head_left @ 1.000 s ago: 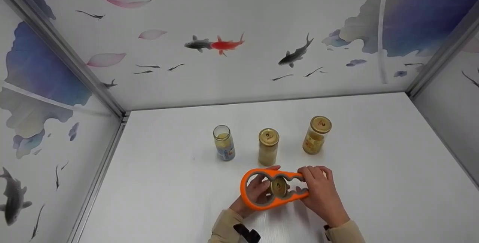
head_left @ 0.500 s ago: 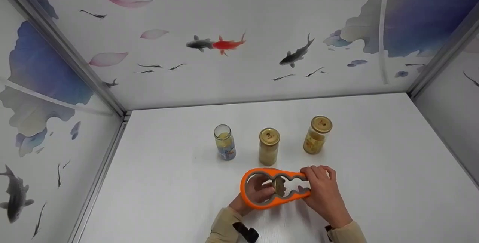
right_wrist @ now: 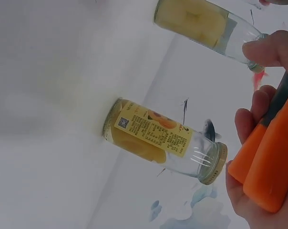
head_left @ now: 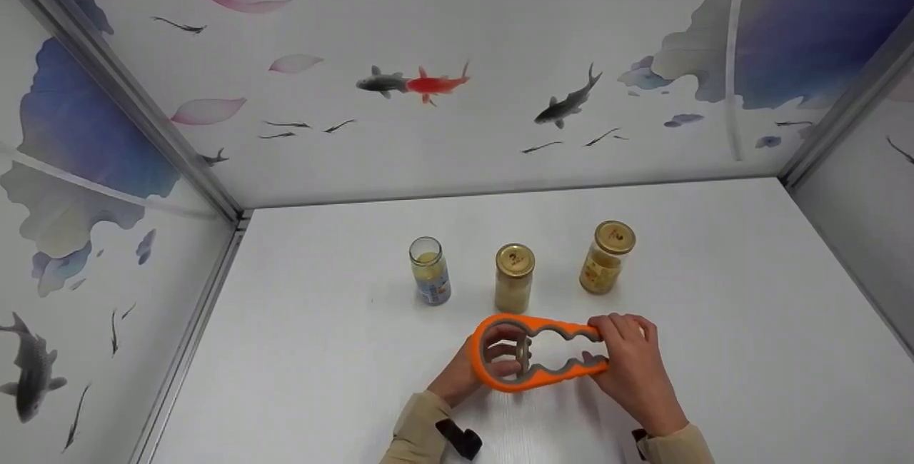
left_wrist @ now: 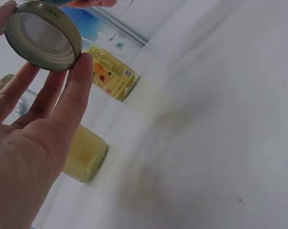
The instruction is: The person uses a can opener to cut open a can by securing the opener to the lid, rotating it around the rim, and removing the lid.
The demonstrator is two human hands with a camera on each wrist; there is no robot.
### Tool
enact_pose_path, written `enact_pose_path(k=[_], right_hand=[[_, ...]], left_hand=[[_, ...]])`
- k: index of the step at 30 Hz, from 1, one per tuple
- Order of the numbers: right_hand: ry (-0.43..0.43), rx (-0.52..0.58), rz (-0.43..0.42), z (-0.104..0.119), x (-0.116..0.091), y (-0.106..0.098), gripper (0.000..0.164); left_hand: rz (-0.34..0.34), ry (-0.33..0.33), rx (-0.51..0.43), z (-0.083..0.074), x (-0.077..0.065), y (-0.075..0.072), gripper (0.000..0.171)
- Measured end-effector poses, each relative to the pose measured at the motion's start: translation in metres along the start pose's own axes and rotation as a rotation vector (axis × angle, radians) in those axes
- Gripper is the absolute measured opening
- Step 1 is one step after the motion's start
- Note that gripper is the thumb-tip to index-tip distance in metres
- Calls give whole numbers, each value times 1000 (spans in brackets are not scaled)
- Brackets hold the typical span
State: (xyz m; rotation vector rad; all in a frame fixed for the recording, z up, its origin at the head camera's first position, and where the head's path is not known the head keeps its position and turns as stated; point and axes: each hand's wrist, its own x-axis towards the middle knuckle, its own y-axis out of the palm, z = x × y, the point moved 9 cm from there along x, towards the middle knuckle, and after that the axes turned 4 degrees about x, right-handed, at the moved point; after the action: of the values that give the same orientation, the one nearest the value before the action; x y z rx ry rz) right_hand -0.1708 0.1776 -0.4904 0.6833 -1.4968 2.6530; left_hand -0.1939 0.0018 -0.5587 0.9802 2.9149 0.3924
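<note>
My left hand (head_left: 455, 372) pinches a gold jar lid (left_wrist: 43, 36) by its rim with the fingertips. In the left wrist view the lid's pale inner face shows. An orange and grey jar opener (head_left: 495, 385) spans the space between my hands; my right hand (head_left: 632, 364) grips its handle ends. In the head view the lid (head_left: 523, 355), nearly edge-on, sits within the opener's outline, partly hidden by fingers; whether it touches the opener I cannot tell. Beyond my hands stands a lidless glass jar (head_left: 430, 278) with yellowish contents and a blue label.
A gold-lidded glass jar (head_left: 513, 287) stands right of the lidless one. Farther right, another gold-lidded jar (head_left: 601, 264) bears a yellow label. The white table (head_left: 314, 350) ends at printed wall panels (head_left: 457, 157) at the back and sides.
The lid has turned from showing its marked top to nearly edge-on, moving slightly left towards my left palm. The opener and my right hand have shifted slightly right and up. The jars stay put.
</note>
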Motion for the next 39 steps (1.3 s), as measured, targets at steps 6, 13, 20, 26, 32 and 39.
enact_pose_path(k=[6,13,20,26,32,39], right_hand=[[15,-14,-6,-7,-2,-4,51],[14,-37,-35,-15,-7,-9,49],[61,-23,3,-22,-10,-6,47],[100,-30,31,-28,-14,-1,45],[116,-27,36,-32,-16,2,45],[85,-31,11,-30,-19,4,45]], left_hand=[[-20,-56,163,14,2,-17,49],[20,-66,171,11,1,-26,50],[37,-45,207,6,0,-41,50],[-21,-95,248,2,-5,-58,52],[-99,-165,384,-1,-10,-74,52],[-155,-170,532,-10,-17,-88,51]])
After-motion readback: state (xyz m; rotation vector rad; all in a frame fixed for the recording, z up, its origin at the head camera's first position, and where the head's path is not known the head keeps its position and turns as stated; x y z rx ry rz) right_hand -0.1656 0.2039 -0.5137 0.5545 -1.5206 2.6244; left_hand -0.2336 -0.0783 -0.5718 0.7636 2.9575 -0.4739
